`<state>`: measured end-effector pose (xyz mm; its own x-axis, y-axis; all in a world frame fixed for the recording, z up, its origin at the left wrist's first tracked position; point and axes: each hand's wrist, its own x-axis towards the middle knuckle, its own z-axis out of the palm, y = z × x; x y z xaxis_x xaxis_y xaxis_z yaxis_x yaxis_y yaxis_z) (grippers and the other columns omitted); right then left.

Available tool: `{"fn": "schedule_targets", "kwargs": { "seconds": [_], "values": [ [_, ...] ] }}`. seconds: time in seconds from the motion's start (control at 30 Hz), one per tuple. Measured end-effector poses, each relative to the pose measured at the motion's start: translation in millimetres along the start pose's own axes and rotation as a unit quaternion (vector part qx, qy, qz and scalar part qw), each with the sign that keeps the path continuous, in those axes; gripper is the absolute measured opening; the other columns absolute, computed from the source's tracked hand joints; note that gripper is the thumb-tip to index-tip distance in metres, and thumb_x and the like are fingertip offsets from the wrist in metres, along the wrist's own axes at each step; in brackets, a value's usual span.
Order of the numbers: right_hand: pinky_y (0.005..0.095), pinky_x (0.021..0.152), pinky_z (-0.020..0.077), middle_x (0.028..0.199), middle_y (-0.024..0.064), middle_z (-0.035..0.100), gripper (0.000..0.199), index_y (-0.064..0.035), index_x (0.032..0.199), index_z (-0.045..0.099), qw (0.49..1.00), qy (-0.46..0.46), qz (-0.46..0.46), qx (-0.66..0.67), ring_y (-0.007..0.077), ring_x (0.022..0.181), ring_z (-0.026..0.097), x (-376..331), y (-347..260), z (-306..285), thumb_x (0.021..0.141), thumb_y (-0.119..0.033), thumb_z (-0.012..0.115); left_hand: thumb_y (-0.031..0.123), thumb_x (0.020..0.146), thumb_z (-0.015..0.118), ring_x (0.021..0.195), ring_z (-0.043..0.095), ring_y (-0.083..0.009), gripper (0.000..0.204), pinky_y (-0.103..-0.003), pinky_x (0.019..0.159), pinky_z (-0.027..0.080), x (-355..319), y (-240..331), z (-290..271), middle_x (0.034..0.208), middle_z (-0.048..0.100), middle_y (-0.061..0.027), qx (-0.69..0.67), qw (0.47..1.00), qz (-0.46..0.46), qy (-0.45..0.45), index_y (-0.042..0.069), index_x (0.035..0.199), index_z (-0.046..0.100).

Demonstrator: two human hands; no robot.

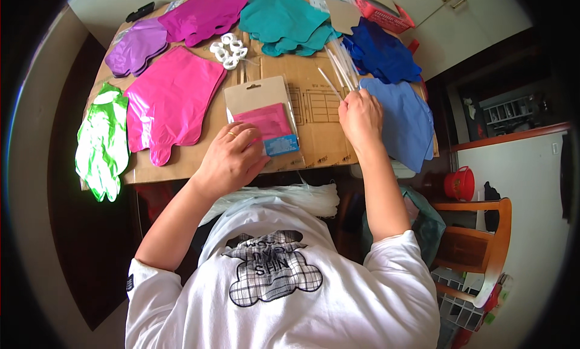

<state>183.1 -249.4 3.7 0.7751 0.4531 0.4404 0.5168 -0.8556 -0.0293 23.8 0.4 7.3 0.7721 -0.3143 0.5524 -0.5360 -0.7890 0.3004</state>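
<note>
Head view shows the left hand [232, 157] pressed flat, fingers spread, on a clear hanging packet [264, 120] holding a folded pink balloon, pinning it to the cardboard-covered table [314, 107]. Just to its right, the right hand [360, 115] is closed around the near ends of a bundle of thin clear straws [339, 68], which fan away from it across the cardboard. Under and beyond the right hand lie blue foil balloons [402, 116]. Beyond the left hand sit a pile of white rings [229, 50] and teal balloons [284, 19]; to its left lie pink balloons [172, 98], with a green one [103, 140] at the table's edge. The loosely fanned straws look liable to slip from the pinch and scatter, and the slick packet could slide if the palm lifts.
</note>
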Motion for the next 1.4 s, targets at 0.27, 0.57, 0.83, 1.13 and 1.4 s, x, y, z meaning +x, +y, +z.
{"fn": "schedule_targets", "kwargs": {
  "seconds": [0.27, 0.57, 0.83, 1.13, 1.4],
  "values": [
    [0.0383, 0.058, 0.0499, 0.074, 0.0105, 0.062, 0.012, -0.0047, 0.085, 0.056, 0.970, 0.017, -0.007, 0.244, 0.0287, 0.066, 0.063, -76.2, -20.8, -38.8, 0.081, -0.005, 0.067, 0.007, 0.075, 0.072, 0.099, 0.064, -0.0310, 0.015, -0.039, 0.082, 0.053, -3.4, -2.1, -0.9, 0.094, 0.062, -0.0108, -0.017, 0.998, 0.027, -0.045, 0.002, 0.085, 0.062],
    [0.0375, 0.062, 0.0516, 0.078, 0.0117, 0.063, 0.018, -0.0016, 0.096, 0.057, 0.950, -0.019, -0.082, 0.300, 0.0289, 0.068, 0.064, -130.3, -46.9, -51.3, 0.081, -0.001, 0.067, 0.004, 0.074, 0.071, 0.099, 0.065, -0.0312, 0.015, -0.039, 0.083, 0.054, -7.5, -3.7, 4.4, 0.094, 0.064, -0.0114, -0.004, 0.998, 0.044, -0.035, 0.002, 0.088, 0.065],
    [0.0373, 0.063, 0.0500, 0.078, 0.0102, 0.059, 0.025, -0.0015, 0.102, 0.062, 0.956, -0.018, -0.070, 0.285, 0.0285, 0.069, 0.059, -141.6, -49.4, -51.8, 0.078, 0.002, 0.068, 0.007, 0.078, 0.070, 0.095, 0.066, -0.0293, 0.011, -0.037, 0.081, 0.055, -5.1, -1.5, -2.0, 0.095, 0.065, -0.0118, 0.002, 0.994, 0.033, -0.103, 0.001, 0.086, 0.066],
    [0.0361, 0.060, 0.0480, 0.075, 0.0082, 0.056, 0.025, -0.0025, 0.100, 0.065, 0.960, 0.045, -0.090, 0.262, 0.0260, 0.066, 0.057, -140.5, -59.8, -47.2, 0.075, 0.004, 0.068, 0.007, 0.077, 0.069, 0.092, 0.066, -0.0282, 0.012, -0.037, 0.078, 0.055, -4.7, -3.2, -4.4, 0.095, 0.065, -0.0116, 0.001, 0.993, 0.049, -0.107, 0.000, 0.086, 0.066],
    [0.0369, 0.060, 0.0465, 0.073, 0.0070, 0.054, 0.026, -0.0034, 0.099, 0.064, 0.959, 0.046, -0.090, 0.266, 0.0263, 0.064, 0.055, -138.6, -63.3, -44.0, 0.074, 0.002, 0.069, 0.006, 0.074, 0.068, 0.085, 0.065, -0.0282, 0.014, -0.037, 0.074, 0.055, 1.5, -2.3, -0.8, 0.094, 0.063, -0.0116, 0.081, 0.980, 0.068, -0.168, 0.001, 0.085, 0.061]
  ]
}}
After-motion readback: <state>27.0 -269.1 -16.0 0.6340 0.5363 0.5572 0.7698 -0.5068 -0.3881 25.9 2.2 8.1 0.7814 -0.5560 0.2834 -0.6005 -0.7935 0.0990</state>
